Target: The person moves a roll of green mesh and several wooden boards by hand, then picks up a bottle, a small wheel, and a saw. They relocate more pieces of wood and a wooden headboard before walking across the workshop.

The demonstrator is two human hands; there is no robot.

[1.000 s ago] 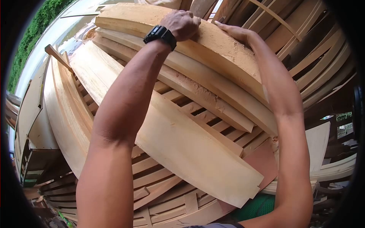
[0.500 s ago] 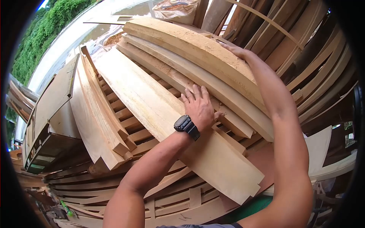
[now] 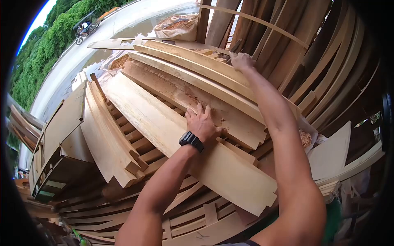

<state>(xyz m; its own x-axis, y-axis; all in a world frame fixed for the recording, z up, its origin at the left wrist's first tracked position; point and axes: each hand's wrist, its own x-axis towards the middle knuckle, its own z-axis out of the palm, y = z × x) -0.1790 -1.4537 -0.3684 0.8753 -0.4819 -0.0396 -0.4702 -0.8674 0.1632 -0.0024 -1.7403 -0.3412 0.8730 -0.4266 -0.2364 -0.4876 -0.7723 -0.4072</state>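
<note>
My left hand [image 3: 201, 125], with a black watch at the wrist, lies with its fingers spread across the edges of a long pale board [image 3: 147, 112] and a sawdust-covered board [image 3: 221, 119]. Up and to the right, my right hand [image 3: 243, 62] has its fingers curled at the far edge of a curved thick plank [image 3: 193, 59]. That plank stands tilted on its narrow side, next to another long beam [image 3: 205, 81]. The fingertips of my right hand are partly hidden.
Curved pale planks [image 3: 107, 135] and a wooden box [image 3: 61, 123] are at left. Slats lie beneath the boards. A sack of shavings [image 3: 178, 26] stands beyond, with timbers [image 3: 283, 45] leaning at right. A person on a motorcycle [image 3: 85, 29] is on the road.
The curved plank has tipped so its broad sawdusty face no longer shows, and more of the sawdust-covered board is exposed. My right hand's fingers have curled. The motorcycle has come into view.
</note>
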